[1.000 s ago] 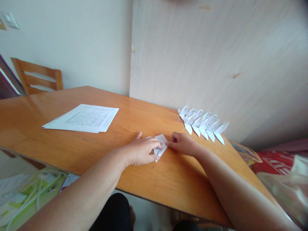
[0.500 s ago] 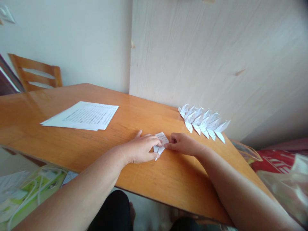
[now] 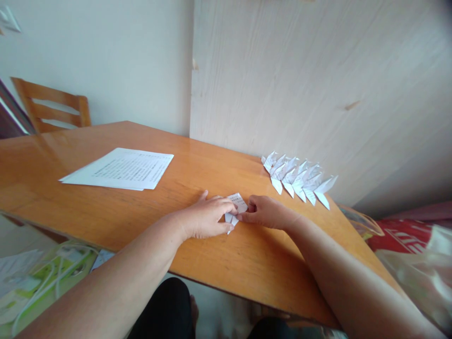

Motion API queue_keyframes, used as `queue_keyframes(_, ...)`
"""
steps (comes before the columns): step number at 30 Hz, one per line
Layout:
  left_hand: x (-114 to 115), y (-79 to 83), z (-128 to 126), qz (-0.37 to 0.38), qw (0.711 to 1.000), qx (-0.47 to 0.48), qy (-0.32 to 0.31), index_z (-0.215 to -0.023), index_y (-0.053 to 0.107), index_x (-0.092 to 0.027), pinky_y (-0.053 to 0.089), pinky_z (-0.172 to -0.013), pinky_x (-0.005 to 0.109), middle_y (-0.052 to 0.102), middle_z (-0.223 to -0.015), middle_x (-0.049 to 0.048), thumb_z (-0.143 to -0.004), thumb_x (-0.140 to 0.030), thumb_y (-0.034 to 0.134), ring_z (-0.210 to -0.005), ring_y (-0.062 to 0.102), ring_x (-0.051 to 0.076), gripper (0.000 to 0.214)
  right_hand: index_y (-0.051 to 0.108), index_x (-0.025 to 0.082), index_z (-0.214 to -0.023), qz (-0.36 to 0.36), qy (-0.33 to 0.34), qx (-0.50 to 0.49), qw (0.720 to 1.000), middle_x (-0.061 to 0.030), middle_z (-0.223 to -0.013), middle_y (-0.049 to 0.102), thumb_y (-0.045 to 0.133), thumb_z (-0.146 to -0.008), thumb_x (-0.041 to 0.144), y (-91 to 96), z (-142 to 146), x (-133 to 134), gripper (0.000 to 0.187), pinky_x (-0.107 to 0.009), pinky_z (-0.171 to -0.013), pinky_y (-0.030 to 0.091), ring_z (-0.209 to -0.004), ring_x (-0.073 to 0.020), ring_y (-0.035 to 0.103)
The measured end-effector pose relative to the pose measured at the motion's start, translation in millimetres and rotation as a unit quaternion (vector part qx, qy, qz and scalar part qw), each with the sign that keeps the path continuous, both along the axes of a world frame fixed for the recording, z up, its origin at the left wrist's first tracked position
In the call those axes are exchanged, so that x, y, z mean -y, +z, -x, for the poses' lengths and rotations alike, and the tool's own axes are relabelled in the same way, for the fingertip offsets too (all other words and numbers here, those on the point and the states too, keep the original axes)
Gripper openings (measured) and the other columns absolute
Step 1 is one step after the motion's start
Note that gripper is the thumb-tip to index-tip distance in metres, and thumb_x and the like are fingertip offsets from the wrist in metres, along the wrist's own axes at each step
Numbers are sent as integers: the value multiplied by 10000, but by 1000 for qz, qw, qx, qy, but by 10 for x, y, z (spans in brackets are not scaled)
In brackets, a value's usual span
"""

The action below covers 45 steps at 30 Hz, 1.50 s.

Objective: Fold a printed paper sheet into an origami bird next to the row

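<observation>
While the left hand [image 3: 203, 219] presses the small folded paper [image 3: 236, 207] flat on the counter [image 3: 219, 263], the right hand [image 3: 266, 212] has its fingers [image 3: 243, 216] pinched closed on the paper's edge.

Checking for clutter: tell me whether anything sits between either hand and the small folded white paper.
Nothing visible does. The left hand and right hand both hold the small folded white paper on the orange wooden table. The row of folded white paper pieces lies apart.
</observation>
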<state>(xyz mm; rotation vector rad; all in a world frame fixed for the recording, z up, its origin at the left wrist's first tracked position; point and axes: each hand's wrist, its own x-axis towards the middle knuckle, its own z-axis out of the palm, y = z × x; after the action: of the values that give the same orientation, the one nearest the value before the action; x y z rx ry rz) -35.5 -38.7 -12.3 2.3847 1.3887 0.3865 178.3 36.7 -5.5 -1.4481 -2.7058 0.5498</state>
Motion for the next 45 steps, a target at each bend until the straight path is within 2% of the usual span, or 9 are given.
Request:
queue_keyframes(4, -5, -8, 4, -2, 1000, 0, -5, -1050, 618, -317, 131, -1115, 622, 627, -1301, 10, -851, -387, 590, -1208, 539, 280, 213, 572, 208, -793, -12, -8, 11, 1000, 1, -743, 635, 644, -776, 590, 19, 23, 24, 389, -250, -533, 302, -648, -139, 531)
queue_keyframes(9, -3, -8, 6, -5, 1000, 3, -3, -1019, 630, -305, 137, -1116, 614, 635, -1282, 10, -855, -388, 590, -1195, 544, 273, 188, 576, 210, -819, 8, -3, 11, 1000, -15, -797, 663, 625, -759, 665, 40, 15, 43, 462, -250, -545, 322, -685, -154, 563)
queue_keyframes(17, -11, -4, 7, -3, 1000, 10, -8, -1005, 638, -299, 148, -1116, 602, 645, -1257, 16, -845, -389, 615, -1199, 537, 267, 185, 601, 215, -838, -39, -33, 68, 996, -48, -870, 685, 620, -728, 706, 89, 96, 130, 503, -268, -561, 312, -735, -183, 599)
queue_keyframes(22, -7, -4, 3, 1, 1000, 14, -4, -974, 631, -291, 122, -1117, 620, 643, -1258, 7, -849, -403, 614, -1200, 537, 270, 169, 595, 221, -846, -3, -13, 48, 999, -31, -851, 687, 626, -733, 702, 120, 73, 141, 495, -261, -560, 326, -721, -176, 600)
queue_keyframes(28, -7, -5, 13, 2, 1000, 15, -6, -1004, 633, -301, 113, -1130, 597, 633, -1284, 3, -843, -407, 623, -1237, 517, 270, 192, 607, 222, -847, -26, -9, 58, 998, -48, -873, 689, 648, -727, 689, 118, 86, 149, 484, -276, -577, 332, -745, -197, 606)
queue_keyframes(33, -10, -13, 16, -2, 1000, 11, -10, -1026, 630, -303, 115, -1137, 568, 626, -1304, 3, -845, -415, 620, -1236, 521, 270, 212, 613, 219, -869, 0, 1, 52, 999, -43, -863, 692, 648, -734, 689, 158, 98, 170, 489, -276, -579, 342, -733, -190, 608)
queue_keyframes(37, -7, -8, 8, -2, 1000, 7, -4, -980, 622, -292, 128, -1129, 570, 643, -1276, 5, -840, -395, 626, -1205, 541, 280, 174, 621, 226, -871, -32, -8, 65, 997, -54, -894, 700, 654, -720, 695, 174, 131, 223, 493, -291, -593, 334, -773, -219, 620)
queue_keyframes(40, -10, -12, 8, -4, 1000, 6, -5, -1026, 625, -303, 140, -1126, 560, 642, -1277, 7, -848, -400, 621, -1206, 539, 275, 202, 628, 233, -874, -50, -6, 71, 996, -60, -904, 703, 638, -734, 687, 169, 146, 252, 476, -299, -609, 332, -798, -234, 621)
queue_keyframes(45, -8, -12, 10, -7, 1000, 6, -6, -1094, 624, -331, 145, -1124, 569, 635, -1296, 4, -859, -424, 611, -1214, 533, 275, 253, 622, 225, -824, -21, 25, 55, 998, -37, -817, 688, 633, -767, 636, 158, 148, 253, 415, -282, -580, 322, -712, -189, 599)
